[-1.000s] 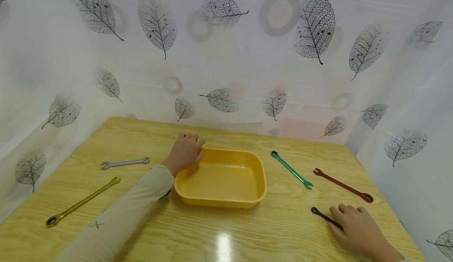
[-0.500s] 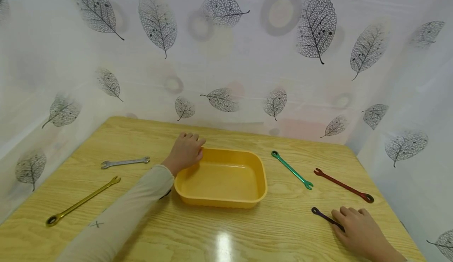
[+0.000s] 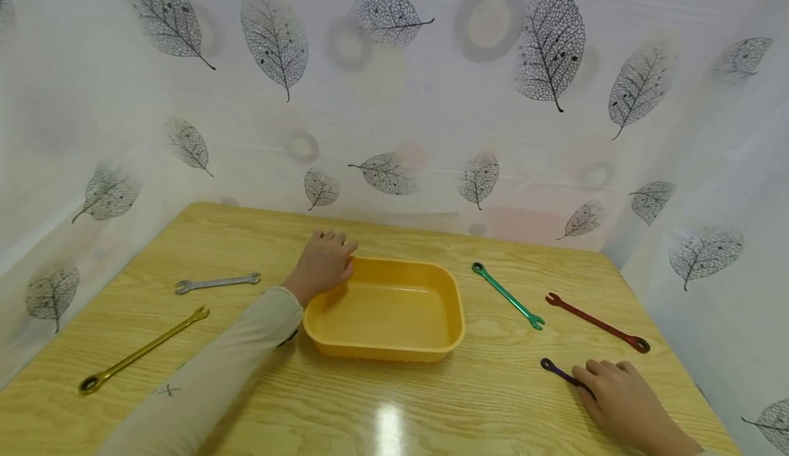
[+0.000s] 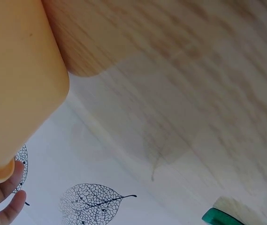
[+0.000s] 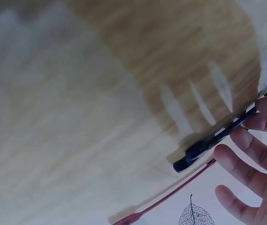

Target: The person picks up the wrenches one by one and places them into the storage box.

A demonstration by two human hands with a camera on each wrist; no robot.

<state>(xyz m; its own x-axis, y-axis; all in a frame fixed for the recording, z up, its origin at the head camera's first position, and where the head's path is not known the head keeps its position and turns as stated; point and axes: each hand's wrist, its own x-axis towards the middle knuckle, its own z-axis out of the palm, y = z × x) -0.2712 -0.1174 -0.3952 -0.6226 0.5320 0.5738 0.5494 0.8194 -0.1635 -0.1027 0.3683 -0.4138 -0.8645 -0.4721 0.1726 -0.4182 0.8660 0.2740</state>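
My left hand [image 3: 322, 264] grips the far left corner of a yellow plastic tray [image 3: 384, 344]. In the left wrist view, fingers [image 4: 12, 185] curl under its rim. At the right front, my right hand [image 3: 622, 401] pinches a small dark purple wrench [image 3: 559, 373] low over the table. The wrench's ring end points left, toward the tray; its other end is hidden by the hand in the head view. In the right wrist view, thumb and index finger meet at the wrench's shaft, while the other fingers [image 5: 239, 171] spread loosely beside it.
A green wrench [image 3: 507, 296] and a red wrench [image 3: 596, 322] lie right of the tray. A silver wrench [image 3: 217, 283] and a gold wrench [image 3: 146, 350] lie to its left. Leaf-printed curtain [image 3: 394, 114] encloses the wooden table [image 3: 481, 401] at the back and sides.
My right hand has shifted very slightly, and the purple wrench has turned a little in its fingers. The left hand and the tray have stayed in place.
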